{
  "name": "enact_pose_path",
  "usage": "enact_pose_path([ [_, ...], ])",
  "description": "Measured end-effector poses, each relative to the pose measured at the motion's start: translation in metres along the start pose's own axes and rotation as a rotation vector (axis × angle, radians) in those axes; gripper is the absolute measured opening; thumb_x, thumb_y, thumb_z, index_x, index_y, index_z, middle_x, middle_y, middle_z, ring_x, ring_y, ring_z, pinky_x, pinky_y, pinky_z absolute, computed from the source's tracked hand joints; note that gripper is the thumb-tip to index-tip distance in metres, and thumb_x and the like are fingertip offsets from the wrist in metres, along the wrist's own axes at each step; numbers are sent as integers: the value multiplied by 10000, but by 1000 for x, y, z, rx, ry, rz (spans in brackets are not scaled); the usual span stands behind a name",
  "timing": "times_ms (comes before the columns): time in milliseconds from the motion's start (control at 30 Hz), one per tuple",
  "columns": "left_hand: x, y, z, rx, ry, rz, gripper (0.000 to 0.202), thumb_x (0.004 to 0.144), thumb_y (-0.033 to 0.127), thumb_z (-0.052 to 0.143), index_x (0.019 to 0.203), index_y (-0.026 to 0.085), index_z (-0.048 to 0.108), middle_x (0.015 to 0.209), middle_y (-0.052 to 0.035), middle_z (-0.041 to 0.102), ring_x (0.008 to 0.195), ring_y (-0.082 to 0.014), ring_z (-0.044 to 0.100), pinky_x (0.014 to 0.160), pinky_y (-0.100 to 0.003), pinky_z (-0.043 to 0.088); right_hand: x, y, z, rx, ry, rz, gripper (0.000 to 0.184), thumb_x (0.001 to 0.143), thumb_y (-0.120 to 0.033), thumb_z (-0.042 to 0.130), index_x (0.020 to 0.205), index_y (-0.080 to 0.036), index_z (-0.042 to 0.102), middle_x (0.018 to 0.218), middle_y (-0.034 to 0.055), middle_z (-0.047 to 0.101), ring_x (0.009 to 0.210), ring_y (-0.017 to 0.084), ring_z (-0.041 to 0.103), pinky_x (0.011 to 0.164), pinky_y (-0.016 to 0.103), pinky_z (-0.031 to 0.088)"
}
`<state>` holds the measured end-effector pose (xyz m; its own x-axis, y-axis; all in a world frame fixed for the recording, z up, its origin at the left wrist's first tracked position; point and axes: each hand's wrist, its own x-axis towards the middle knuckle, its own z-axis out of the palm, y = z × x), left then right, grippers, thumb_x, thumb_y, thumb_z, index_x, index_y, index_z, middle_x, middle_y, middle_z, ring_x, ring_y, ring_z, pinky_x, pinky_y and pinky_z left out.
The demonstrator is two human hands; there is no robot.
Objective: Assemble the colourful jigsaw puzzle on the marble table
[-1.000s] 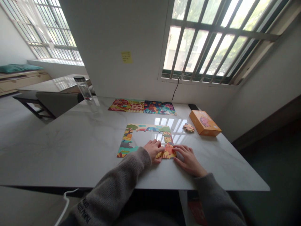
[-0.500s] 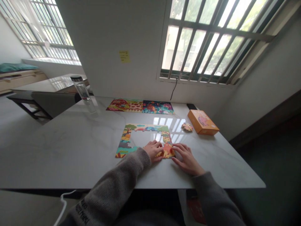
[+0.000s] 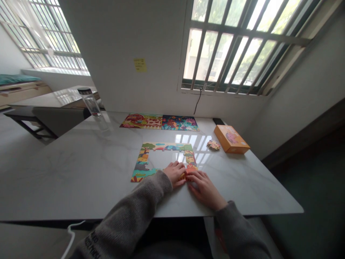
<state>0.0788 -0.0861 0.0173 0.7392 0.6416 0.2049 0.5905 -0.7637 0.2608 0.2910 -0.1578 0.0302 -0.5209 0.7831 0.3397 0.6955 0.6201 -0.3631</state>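
A jigsaw puzzle border lies on the white table, its pieces joined into a colourful rectangle around a bare middle. My left hand is closed over the lower strip, with bent fingers on top and the thumb by the near edge. Right beside it, my right hand has its fingers and thumb closed around the lower right corner, on orange puzzle pieces. Both hands partly hide these pieces, so their exact fit is not visible. The fingertips of the two hands nearly meet.
A small pile of loose pieces lies beside an orange box on the right. Two finished puzzles, a farm scene and a dark blue one, rest near the wall. A clear bottle stands at the left edge.
My right hand has slid left from the puzzle's right edge to the lower right corner, close to my left hand, and its fingers have drawn together. The left hand has barely moved.
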Motion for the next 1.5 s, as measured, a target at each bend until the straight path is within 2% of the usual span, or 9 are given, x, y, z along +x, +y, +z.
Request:
enact_pose_path([
  [267, -3, 7, -3, -1, 5, -7, 254, 878, 329, 642, 1082, 182, 602, 1202, -103, 607, 1129, -277, 528, 971, -423, 450, 1, 0, 0, -47, -36, 0, 248, 954, -220, 576, 1182, -280, 654, 1294, 63, 651, 1186, 253, 564, 1011, 431, 461],
  [433, -8, -4, 2, -43, 17, -18, 322, 867, 384, 664, 1132, 211, 608, 1287, -87, 593, 1185, -287, 510, 998, -441, 428, 0, 2, 0, -34, -41, 1, 244, 967, -219, 559, 1179, -290, 657, 1299, 54, 650, 1207, 247, 553, 1022, 427, 450],
  [567, -18, -18, -7, -44, -20, -57, 409, 819, 435, 717, 1160, 237, 610, 1258, -74, 614, 1157, -289, 518, 987, -447, 419, -1, 0, -1, -39, -51, 13, 235, 978, -238, 546, 1172, -291, 667, 1308, 60, 649, 1213, 250, 552, 1013, 430, 449],
  [733, -31, -29, -17, -65, -24, -71, 382, 820, 432, 718, 1145, 249, 637, 1193, -61, 627, 1117, -272, 520, 962, -418, 421, -1, 0, -1, -62, -75, 7, 320, 975, -245, 557, 1272, -324, 646, 1362, 55, 626, 1235, 265, 538, 1017, 456, 440],
  [1000, -23, -8, -7, 77, 29, -154, 466, 826, 573, 699, 1141, 233, 653, 1134, -94, 612, 1070, -297, 503, 923, -446, 425, -3, 0, 2, -67, -36, -8, 332, 970, -229, 562, 1275, -318, 656, 1328, 65, 657, 1242, 267, 552, 1030, 475, 459],
  [1133, -21, 0, -5, 75, 34, -190, 445, 863, 540, 667, 1186, 234, 644, 1145, -102, 596, 1082, -299, 495, 925, -445, 430, -4, -1, 3, -37, -6, 11, 291, 965, -215, 556, 1224, -289, 665, 1320, 74, 658, 1229, 259, 565, 1037, 472, 466],
  [1233, -24, -6, -4, 43, 49, -154, 419, 852, 487, 684, 1187, 237, 653, 1163, -100, 596, 1081, -293, 505, 944, -454, 436, -4, 0, 4, -18, 9, 23, 235, 973, -216, 543, 1161, -272, 672, 1291, 74, 667, 1198, 247, 581, 1026, 459, 475],
  [1367, -44, -26, -10, 5, 211, -99, 303, 872, 371, 639, 1145, 243, 676, 1176, -90, 619, 1090, -274, 535, 968, -442, 451, -6, 2, 5, -21, 11, 22, 226, 973, -227, 549, 1160, -269, 668, 1296, 75, 663, 1198, 250, 581, 1019, 457, 480],
  [1500, -88, -52, -28, -11, 452, -280, 237, 907, 312, 546, 1077, 222, 685, 1122, -90, 632, 1052, -253, 577, 994, -430, 472, -6, 3, 4, -15, 10, 11, 237, 973, -232, 544, 1172, -275, 665, 1300, 77, 663, 1216, 257, 576, 1024, 468, 483],
])
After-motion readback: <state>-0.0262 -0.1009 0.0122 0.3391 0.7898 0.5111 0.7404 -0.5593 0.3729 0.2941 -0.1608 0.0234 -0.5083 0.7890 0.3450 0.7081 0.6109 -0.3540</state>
